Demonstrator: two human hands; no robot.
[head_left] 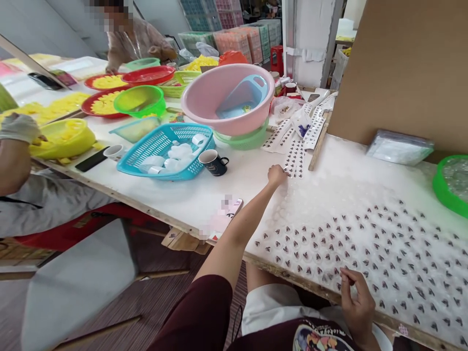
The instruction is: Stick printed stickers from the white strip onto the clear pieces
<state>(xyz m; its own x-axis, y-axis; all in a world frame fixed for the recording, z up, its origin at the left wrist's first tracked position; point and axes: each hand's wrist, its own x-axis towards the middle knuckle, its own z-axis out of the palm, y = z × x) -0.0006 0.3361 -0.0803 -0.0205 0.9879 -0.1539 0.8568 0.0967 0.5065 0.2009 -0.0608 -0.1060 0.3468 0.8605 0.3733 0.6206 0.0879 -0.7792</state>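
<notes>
Sheet [294,161] with rows of small dark marks lies on the white table [252,187], beside a wood strip [317,146]. Its near end is at the fingertips of the left hand [277,176].

Left hand: arm extended, fingers bent at the corner of the sheet. Whether they clamp it or only touch it cannot be told.

Right hand [358,295]: at the near edge of the table, beside the closest dark pieces [376,236]. Thumb and forefinger are drawn toward each other; whether they meet or pinch anything cannot be told.

Step in hand, as judged: handling the near end of the sheet. Grip at the bare margin, away from the marks. Hold the sheet flat, since bending may crease it. Draw it along the table with light, even force. Raise the right wrist clear of the pieces, which contact could shift. Guide the left forearm past the phone [224,220] and the mug [214,163] without brushing either.
</notes>
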